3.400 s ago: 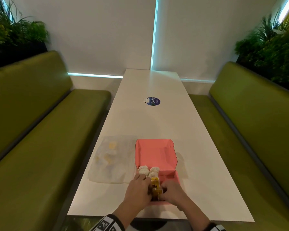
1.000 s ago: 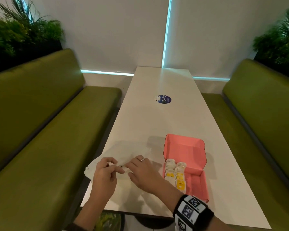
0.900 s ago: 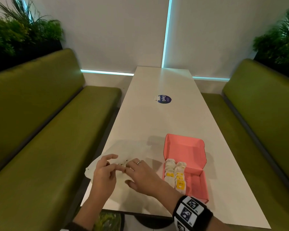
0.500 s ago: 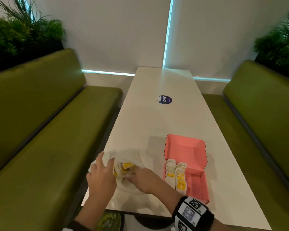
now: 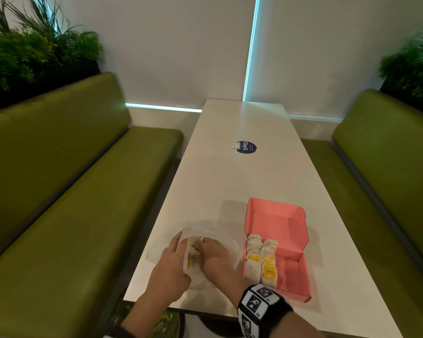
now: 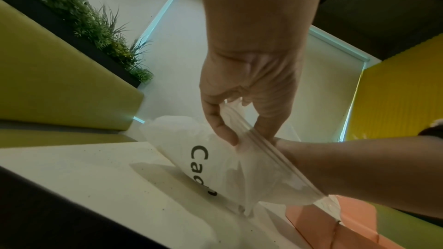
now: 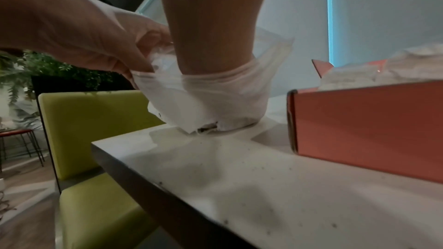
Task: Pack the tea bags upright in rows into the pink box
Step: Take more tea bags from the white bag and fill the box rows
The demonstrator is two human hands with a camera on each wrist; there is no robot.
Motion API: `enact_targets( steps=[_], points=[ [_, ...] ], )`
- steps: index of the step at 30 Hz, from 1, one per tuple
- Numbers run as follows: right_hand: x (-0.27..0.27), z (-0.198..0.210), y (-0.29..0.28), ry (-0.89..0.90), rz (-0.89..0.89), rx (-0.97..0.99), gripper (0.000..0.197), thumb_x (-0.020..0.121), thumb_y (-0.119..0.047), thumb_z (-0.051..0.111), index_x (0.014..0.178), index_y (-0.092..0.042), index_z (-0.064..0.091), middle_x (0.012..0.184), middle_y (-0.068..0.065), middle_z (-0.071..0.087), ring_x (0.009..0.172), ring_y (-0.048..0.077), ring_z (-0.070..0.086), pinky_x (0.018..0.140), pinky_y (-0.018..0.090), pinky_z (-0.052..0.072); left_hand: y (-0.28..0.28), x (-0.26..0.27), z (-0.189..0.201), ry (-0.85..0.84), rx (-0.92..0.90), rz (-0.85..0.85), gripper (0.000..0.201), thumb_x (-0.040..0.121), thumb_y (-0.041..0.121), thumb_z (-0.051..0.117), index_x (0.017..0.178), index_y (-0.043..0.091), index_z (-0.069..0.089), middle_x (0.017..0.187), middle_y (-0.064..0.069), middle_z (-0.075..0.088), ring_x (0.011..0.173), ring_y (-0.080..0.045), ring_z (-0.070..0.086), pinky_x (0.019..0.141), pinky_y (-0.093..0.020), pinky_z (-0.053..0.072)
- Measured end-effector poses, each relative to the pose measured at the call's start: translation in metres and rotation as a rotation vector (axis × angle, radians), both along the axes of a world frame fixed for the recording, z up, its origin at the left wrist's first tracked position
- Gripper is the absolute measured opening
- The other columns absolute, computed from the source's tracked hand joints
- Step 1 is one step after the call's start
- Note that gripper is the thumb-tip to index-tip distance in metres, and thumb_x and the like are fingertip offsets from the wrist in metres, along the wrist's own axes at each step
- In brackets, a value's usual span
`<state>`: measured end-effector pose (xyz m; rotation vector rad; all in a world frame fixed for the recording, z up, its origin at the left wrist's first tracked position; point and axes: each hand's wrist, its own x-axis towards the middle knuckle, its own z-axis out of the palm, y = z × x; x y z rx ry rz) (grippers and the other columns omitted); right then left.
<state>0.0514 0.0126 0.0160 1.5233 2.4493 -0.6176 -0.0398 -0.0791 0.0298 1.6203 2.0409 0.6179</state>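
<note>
R hand (image 5: 215, 254) is deep in the plastic bag (image 6: 206, 160), fingers hidden, so can't tell its grip. L hand (image 6: 249, 90) pinches the bag's rim. Tea bags (image 5: 261, 259) stand in 2 rows in the pink box (image 5: 293, 272).

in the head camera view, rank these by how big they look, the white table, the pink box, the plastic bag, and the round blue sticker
1. White table
2. Pink box, lid open
3. Plastic bag, partly hidden by the left hand and right hand, so unsure
4. Round blue sticker, farther from the camera, so it looks smaller
</note>
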Motion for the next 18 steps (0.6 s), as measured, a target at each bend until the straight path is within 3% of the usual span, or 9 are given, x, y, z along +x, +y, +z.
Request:
enact_targets(
  steps=[4,7,9,10,12,15,17,18],
  points=[
    [0.004,-0.006,0.003,0.049,-0.067,-0.036,0.031,0.095,-0.024,0.042,0.118,-0.012,0.059,0.121,0.009,0.06,0.113,0.029,0.055,0.1,0.035,0.042,-0.001,0.005,0.002,-0.021,0.02,0.005,0.086,0.07,-0.004,0.057,0.141,0.029,0.022,0.149,0.012,0.018,0.112,-0.014,0.047,0.073,-0.028,0.054],
    [0.011,-0.027,0.005,0.165,-0.151,0.07,0.021,0.076,-0.03,0.054,0.087,-0.018,0.067,0.094,0.004,0.066,0.088,0.023,0.058,0.084,0.034,0.046,0.0,0.007,0.001,0.016,0.01,0.03,0.084,0.072,-0.003,0.057,0.141,0.03,0.02,0.149,0.013,0.016,0.111,-0.014,0.047,0.07,-0.026,0.054],
    [0.018,-0.017,0.003,0.252,-0.034,0.104,0.016,0.082,-0.023,0.051,0.091,-0.019,0.064,0.093,0.003,0.064,0.081,0.018,0.051,0.075,0.031,0.043,0.001,0.008,0.002,0.034,0.013,0.046,0.083,0.074,-0.002,0.056,0.142,0.028,0.019,0.15,0.012,0.016,0.112,-0.014,0.047,0.071,-0.025,0.054],
    [0.019,-0.006,0.001,0.289,-0.061,0.072,0.016,0.086,-0.021,0.05,0.095,-0.018,0.063,0.096,0.004,0.064,0.081,0.016,0.048,0.073,0.028,0.039,0.002,0.01,0.002,0.041,0.014,0.051,0.081,0.076,-0.001,0.056,0.142,0.027,0.019,0.15,0.011,0.017,0.113,-0.014,0.047,0.074,-0.025,0.054],
    [0.021,0.011,0.001,0.423,-0.117,-0.046,0.009,0.088,-0.02,0.054,0.082,-0.018,0.059,0.092,0.007,0.062,0.079,0.017,0.048,0.072,0.023,0.035,0.003,0.012,0.004,0.062,0.007,0.061,0.078,0.079,0.001,0.057,0.143,0.025,0.019,0.15,0.008,0.019,0.115,-0.014,0.046,0.079,-0.025,0.053],
    [0.021,0.019,0.002,0.5,-0.154,-0.128,0.026,0.083,-0.011,0.055,0.063,-0.023,0.043,0.083,0.007,0.056,0.082,0.028,0.06,0.075,0.035,0.05,0.003,0.012,0.002,0.074,-0.002,0.081,0.076,0.078,0.002,0.057,0.142,0.022,0.021,0.15,0.005,0.019,0.112,-0.016,0.048,0.077,-0.026,0.054],
    [0.025,0.022,0.003,0.514,-0.166,-0.17,0.016,0.08,-0.009,0.054,0.068,-0.019,0.048,0.083,0.008,0.058,0.087,0.033,0.063,0.08,0.043,0.054,0.004,0.011,0.0,0.072,-0.013,0.079,0.076,0.077,0.002,0.057,0.141,0.022,0.021,0.151,0.005,0.018,0.11,-0.017,0.049,0.075,-0.028,0.054],
    [0.026,0.024,0.002,0.502,-0.148,-0.16,0.008,0.08,-0.01,0.053,0.074,-0.016,0.054,0.086,0.008,0.059,0.09,0.033,0.063,0.081,0.042,0.054,0.004,0.011,-0.001,0.067,-0.018,0.081,0.076,0.077,0.002,0.057,0.141,0.022,0.021,0.15,0.005,0.019,0.109,-0.017,0.05,0.074,-0.027,0.054]
  ],
)
